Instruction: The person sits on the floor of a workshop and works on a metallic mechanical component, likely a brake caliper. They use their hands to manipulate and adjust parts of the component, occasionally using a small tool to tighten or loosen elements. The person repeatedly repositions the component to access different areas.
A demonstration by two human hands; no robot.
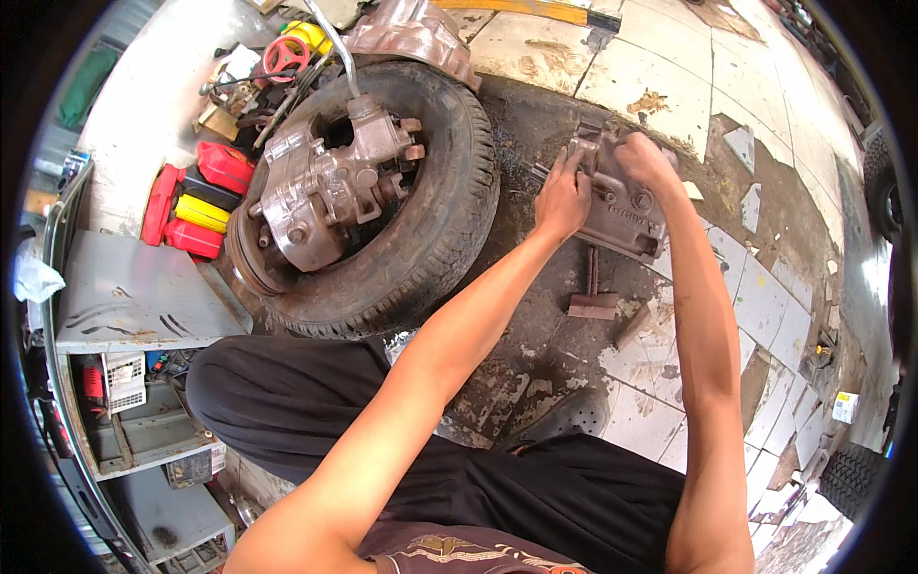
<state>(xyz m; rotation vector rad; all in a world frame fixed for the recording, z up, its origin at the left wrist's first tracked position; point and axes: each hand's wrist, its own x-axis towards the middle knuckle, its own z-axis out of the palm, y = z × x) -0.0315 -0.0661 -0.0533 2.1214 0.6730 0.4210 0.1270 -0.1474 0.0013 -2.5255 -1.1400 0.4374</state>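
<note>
The left hand (562,199) touches the left side of a blocky, grey-brown metal casing (622,218); the right hand (646,159), fingers curled, is at its far side. Nearer lies a rusty-brown T-shaped tool (593,305). Left, a bulky silvery-brown metal assembly (311,206) rests on a treaded black rubber tyre (457,182).
</note>
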